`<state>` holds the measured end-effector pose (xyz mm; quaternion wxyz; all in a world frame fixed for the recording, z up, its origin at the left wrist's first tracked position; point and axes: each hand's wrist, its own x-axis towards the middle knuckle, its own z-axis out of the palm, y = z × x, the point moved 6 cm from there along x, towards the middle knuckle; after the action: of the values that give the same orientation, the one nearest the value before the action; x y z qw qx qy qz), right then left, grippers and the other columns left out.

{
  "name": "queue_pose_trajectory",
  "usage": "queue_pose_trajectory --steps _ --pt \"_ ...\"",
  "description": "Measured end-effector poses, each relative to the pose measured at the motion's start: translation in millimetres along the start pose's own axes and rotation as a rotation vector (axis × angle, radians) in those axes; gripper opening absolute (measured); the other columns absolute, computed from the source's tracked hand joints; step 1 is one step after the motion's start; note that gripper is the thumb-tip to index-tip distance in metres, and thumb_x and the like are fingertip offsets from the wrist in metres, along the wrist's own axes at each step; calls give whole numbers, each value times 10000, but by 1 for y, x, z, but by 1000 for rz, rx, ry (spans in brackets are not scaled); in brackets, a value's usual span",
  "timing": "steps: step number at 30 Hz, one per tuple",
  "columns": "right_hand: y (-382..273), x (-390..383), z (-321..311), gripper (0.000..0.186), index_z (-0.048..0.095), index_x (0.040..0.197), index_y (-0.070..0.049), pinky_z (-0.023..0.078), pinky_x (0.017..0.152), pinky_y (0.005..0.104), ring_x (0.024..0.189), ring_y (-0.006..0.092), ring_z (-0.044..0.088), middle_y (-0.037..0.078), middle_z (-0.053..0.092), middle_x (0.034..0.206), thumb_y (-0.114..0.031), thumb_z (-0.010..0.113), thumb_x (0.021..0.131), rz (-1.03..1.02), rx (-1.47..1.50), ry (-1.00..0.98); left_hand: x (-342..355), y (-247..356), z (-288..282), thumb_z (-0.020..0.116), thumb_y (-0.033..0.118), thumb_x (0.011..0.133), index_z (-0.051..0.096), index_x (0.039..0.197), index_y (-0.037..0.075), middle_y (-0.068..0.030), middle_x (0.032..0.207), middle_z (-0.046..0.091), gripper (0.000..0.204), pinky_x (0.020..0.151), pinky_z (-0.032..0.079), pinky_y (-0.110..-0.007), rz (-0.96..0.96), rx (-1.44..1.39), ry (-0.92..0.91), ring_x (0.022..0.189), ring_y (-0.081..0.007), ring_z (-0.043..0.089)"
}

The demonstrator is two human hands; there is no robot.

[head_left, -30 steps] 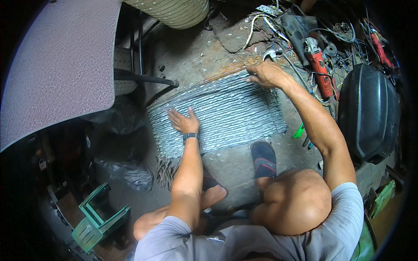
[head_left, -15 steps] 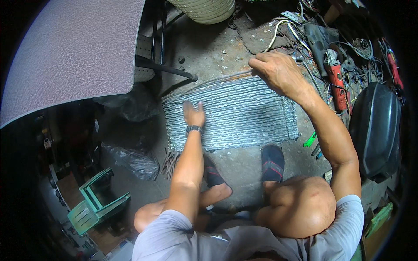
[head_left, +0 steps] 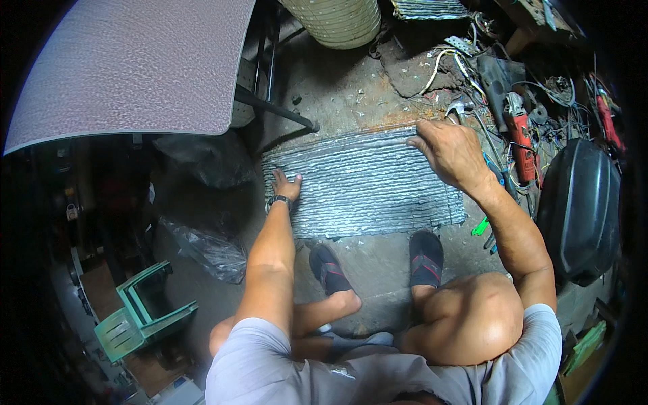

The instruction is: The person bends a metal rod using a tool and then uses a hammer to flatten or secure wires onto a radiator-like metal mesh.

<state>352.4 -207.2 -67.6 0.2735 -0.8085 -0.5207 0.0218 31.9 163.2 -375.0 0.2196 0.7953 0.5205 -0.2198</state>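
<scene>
A wide, grey ridged panel, its long ridges running side to side, lies on the floor in front of my feet. My left hand rests near its left end, fingers spread apart, a dark watch on the wrist. Over the panel's far right part, my right hand is closed, thumb and forefinger drawn together. Whatever those fingers pinch, if anything, is hidden. A thin brownish strip runs along the panel's far edge.
To the right lie a red angle grinder, a hammer, tangled wires and a black case. A table overhangs the far left, above plastic bags. A green chair stands lower left. Another ridged panel lies far off.
My right hand has come nearer from the panel's far edge, still closed. My left hand has slid towards the panel's left end. The view has shifted slightly, bringing the second panel into sight.
</scene>
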Motion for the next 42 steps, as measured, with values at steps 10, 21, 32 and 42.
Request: queue_pose_trajectory --steps 10,21,32,42 --pt "-41 -23 -64 133 577 922 -71 499 676 480 820 359 646 121 625 842 -147 680 888 -240 -100 103 -34 7 -34 702 495 936 80 1636 -40 -271 1711 106 1079 1292 204 -382 61 -138 -121 1590 -364 170" --pt "44 -106 -178 189 576 991 -6 477 672 334 713 142 544 93 618 808 -154 692 989 199 225 172 -234 189 -171 705 346 944 607 1236 52 -164 1274 606 426 1127 376 -507 981 59 962 1268 -380 536" --pt "-33 -56 -195 604 703 1108 -17 533 848 525 946 392 707 226 732 962 -599 641 958 116 -248 -456 -372 245 -258 519 443 1049 660 939 75 -156 950 690 409 715 552 -532 1103 299 697 872 -409 698" --pt "-123 11 -133 434 685 1029 14 521 748 431 807 274 678 180 706 856 -418 646 1022 -105 65 -181 -394 205 -288 532 450 1031 652 925 65 -173 852 729 417 712 561 -506 1010 275 888 808 -369 726"
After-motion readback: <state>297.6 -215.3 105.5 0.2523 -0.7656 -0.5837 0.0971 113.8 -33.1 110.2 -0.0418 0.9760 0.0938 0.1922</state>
